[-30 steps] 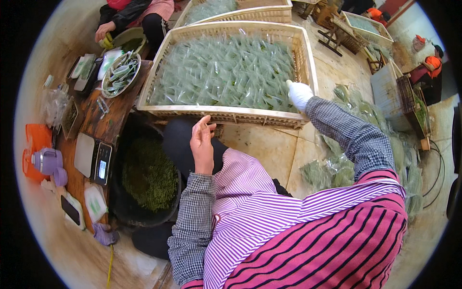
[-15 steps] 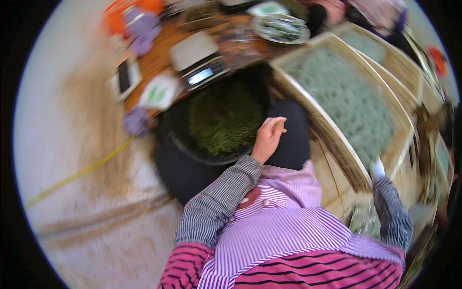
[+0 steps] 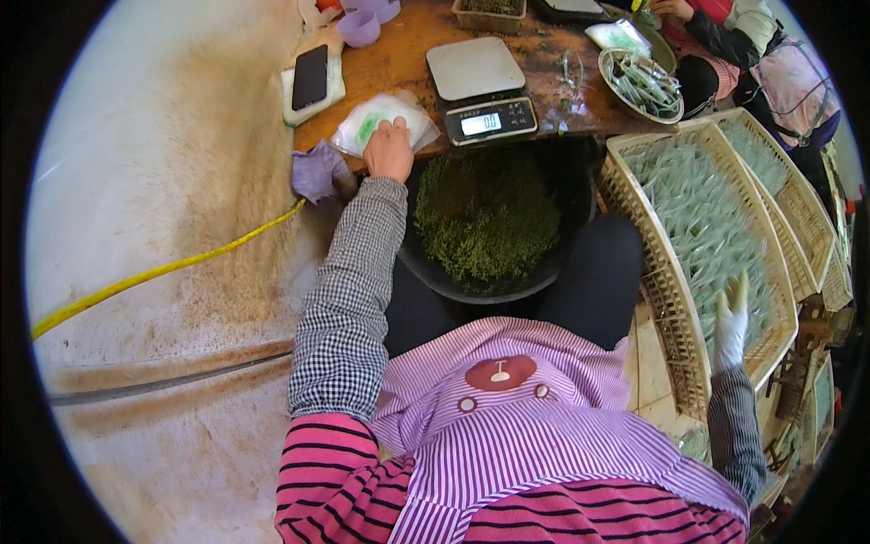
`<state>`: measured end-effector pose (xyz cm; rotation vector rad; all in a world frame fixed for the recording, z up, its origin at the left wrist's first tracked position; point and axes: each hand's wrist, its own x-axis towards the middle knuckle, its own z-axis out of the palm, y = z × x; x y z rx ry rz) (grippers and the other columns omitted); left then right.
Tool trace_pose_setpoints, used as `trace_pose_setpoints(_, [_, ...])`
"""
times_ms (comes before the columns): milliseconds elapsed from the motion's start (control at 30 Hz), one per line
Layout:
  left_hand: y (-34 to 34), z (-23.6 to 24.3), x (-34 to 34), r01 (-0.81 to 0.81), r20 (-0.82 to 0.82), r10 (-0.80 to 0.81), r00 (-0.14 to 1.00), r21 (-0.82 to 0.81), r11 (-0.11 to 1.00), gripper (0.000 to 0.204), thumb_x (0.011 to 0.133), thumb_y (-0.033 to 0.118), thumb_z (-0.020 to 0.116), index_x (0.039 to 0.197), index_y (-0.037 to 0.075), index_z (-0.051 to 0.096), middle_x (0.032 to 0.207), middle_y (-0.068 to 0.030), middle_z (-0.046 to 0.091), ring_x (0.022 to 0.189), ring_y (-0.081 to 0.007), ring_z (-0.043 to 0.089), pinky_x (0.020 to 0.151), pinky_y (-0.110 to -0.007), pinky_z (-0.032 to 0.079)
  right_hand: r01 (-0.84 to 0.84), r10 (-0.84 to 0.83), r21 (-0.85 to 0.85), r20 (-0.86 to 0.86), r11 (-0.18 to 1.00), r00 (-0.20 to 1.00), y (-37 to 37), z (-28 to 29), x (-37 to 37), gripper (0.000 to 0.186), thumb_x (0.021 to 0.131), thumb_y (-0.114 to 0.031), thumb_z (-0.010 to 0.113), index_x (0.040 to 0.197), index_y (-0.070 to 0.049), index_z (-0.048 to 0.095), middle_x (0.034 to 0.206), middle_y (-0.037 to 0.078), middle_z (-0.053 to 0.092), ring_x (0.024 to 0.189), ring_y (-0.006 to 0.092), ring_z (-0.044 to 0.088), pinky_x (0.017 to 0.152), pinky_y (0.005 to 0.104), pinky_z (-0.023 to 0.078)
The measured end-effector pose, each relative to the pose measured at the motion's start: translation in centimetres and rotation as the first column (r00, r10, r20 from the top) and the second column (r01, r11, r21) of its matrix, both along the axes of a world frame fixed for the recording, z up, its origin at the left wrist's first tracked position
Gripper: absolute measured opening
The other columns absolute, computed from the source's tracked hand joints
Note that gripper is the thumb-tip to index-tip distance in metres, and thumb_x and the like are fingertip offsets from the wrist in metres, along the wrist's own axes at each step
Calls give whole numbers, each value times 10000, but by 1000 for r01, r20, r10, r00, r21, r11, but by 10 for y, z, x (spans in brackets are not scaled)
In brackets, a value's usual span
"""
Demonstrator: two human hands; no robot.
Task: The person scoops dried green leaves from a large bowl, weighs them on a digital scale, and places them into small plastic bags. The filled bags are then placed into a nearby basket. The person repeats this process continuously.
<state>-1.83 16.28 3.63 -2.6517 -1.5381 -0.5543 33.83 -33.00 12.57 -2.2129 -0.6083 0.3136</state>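
Observation:
My bare left hand [image 3: 390, 152] reaches to the near left edge of the table, its fingertips resting on a stack of clear plastic bags [image 3: 370, 123] with green print. No bag is lifted off the stack. My right hand [image 3: 730, 319], in a white glove, has its fingers stretched out over slim clear sachets [image 3: 702, 231] that fill a cream plastic crate [image 3: 672, 349] on my right. Between my knees sits a black basin [image 3: 485, 297] holding a heap of small green dried leaves or buds [image 3: 489, 222]. A digital scale [image 3: 478, 77] stands behind the basin, its plate bare.
A phone [image 3: 310, 76] lies left on the wooden table [image 3: 399, 45], near purple cups [image 3: 360, 27]. A bowl of filled sachets [image 3: 641, 85] stands at the table's right. More crates [image 3: 811, 227] flank mine. Another person [image 3: 725, 41] sits far right. A yellow hose [image 3: 172, 265] crosses on the left.
My left hand has moved from above my right thigh, forward and left onto the bags. The view has shifted. My right hand stays at the crate, now reaching farther over the sachets.

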Motion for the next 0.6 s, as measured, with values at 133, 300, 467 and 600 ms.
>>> trace_pose_setpoints(133, [17, -7, -6, 2, -53, -5, 999, -57, 998, 179, 867, 186, 523, 898, 13, 557, 886, -196, 582, 825, -339, 613, 695, -439, 492, -177, 211, 197, -162, 964, 964, 114, -29, -62, 546, 910, -56, 531, 1415, -98, 329, 1255, 128, 537, 1122, 175, 513, 965, 277, 402])
trace_pose_setpoints(300, [11, 4, -7, 53, -109, -63, 992, -93, 994, 207, 905, 223, 479, 949, 28, 531, 884, -206, 580, 823, -362, 595, 711, -461, 480, -509, 596, 377, -161, 773, 786, 211, -40, -149, 496, 910, -42, 516, 1382, -48, 364, 1188, 117, 578, 1042, 147, 552, 898, 240, 436])
trace_pose_setpoints(467, [21, 14, -14, 26, 58, -16, 998, -163, 986, 195, 924, 216, 448, 920, 34, 519, 867, -196, 576, 805, -379, 579, 687, -472, 459, -547, 642, 385, -186, 744, 744, 250, -40, -186, 447, 912, -67, 509, 1350, -65, 423, 1144, 104, 615, 988, 125, 573, 840, 221, 455])
trace_pose_setpoints(600, [-52, 53, -14, 108, 437, -106, 893, 20, 994, 142, 896, 161, 487, 859, 28, 516, 824, -199, 557, 772, -399, 561, 641, -473, 455, -415, 666, 555, -388, 721, 637, 283, -35, -213, 348, 915, -153, 553, 1239, -26, 546, 1162, 86, 612, 1008, 129, 569, 874, 228, 442])
